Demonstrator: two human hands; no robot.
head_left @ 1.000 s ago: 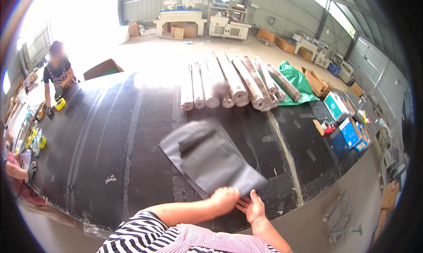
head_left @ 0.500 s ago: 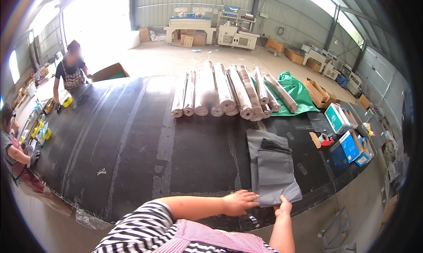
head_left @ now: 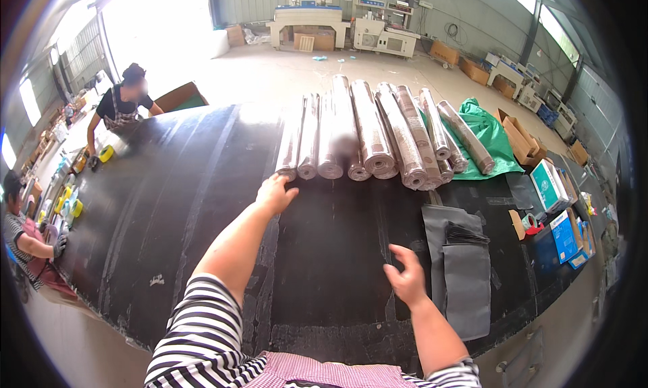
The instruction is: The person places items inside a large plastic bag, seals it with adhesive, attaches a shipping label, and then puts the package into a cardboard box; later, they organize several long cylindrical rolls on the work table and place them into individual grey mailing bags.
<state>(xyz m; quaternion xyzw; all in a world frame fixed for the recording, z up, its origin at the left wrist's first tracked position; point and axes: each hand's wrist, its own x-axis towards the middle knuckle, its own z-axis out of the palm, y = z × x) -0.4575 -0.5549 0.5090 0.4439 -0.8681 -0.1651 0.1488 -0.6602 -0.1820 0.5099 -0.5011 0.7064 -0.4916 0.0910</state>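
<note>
My left hand (head_left: pixel 275 195) reaches forward over the black-topped table (head_left: pixel 324 253), its fingers stretched to the near end of the leftmost wrapped roll (head_left: pixel 291 141). The fingertips meet the roll's end in the picture; whether they press on it I cannot tell. Lower and to the right, my right hand (head_left: pixel 408 277) hovers over the table with thumb and forefinger apart, holding nothing. Just right of it lies a stack of flat dark grey sheets or bags (head_left: pixel 466 280), with a bundle of thin black strips (head_left: pixel 467 234) on top. Several more shiny plastic-wrapped rolls (head_left: pixel 371 131) lie side by side.
A green sheet (head_left: pixel 496 145) lies beside the rolls. To the right are a red tape dispenser (head_left: pixel 533 224), a blue-and-white box (head_left: pixel 561 238) and a green-and-white box (head_left: pixel 548 187). Two people (head_left: pixel 121 104) work at the table's left end, near yellow tape rolls (head_left: pixel 106 153).
Both hands have left the grey stack. My left hand has moved forward and left to the rolls; my right has lifted and moved left. The view has shifted.
</note>
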